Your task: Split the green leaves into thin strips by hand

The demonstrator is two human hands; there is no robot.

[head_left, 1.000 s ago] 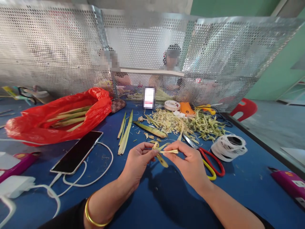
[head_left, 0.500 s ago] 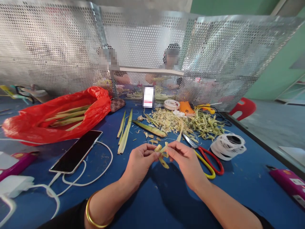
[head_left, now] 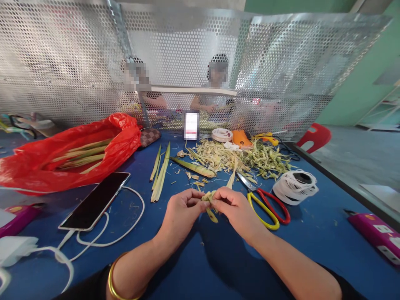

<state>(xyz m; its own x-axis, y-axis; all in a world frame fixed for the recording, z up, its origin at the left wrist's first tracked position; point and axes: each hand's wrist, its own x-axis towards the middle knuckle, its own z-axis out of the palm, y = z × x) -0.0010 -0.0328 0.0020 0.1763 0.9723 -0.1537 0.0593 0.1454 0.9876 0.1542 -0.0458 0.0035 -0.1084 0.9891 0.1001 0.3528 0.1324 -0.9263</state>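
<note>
While both hands meet above the blue table (head_left: 200, 262), the folded leaf piece (head_left: 207, 197) sits between them, held up in the fingertips near the middle of the view; its top is a small pale-green, bent bundle, partly covered by the fingers, and its loose end (head_left: 212, 215) hangs below, pointing down toward the wearer and slightly to the right; the long axis of that end thus runs steeply, nearly fore and aft, but how the hidden part is turned I cannot tell.

The left hand (head_left: 182, 211) has its thumb and forefinger pinched together on the left side of the piece, its other fingers curled in; the right hand (head_left: 233, 207) pinches the opposite side in the same way, thumb against forefinger, with the fingertips of both hands nearly touching.

Just beyond the right hand stands a pale leaf strip (head_left: 232, 177), pointing away and a little right; beside it lie the scissors (head_left: 255, 190), blades aimed away and to the left, with red and yellow handles spread; farther right is a spool of white ribbon (head_left: 293, 189). Beyond the left hand, narrow leaves (head_left: 161, 177) lie lengthwise, their tips away from the wearer; a broader green leaf (head_left: 194, 167) slants across behind the hands, before a heap of shavings (head_left: 215, 156).
</note>
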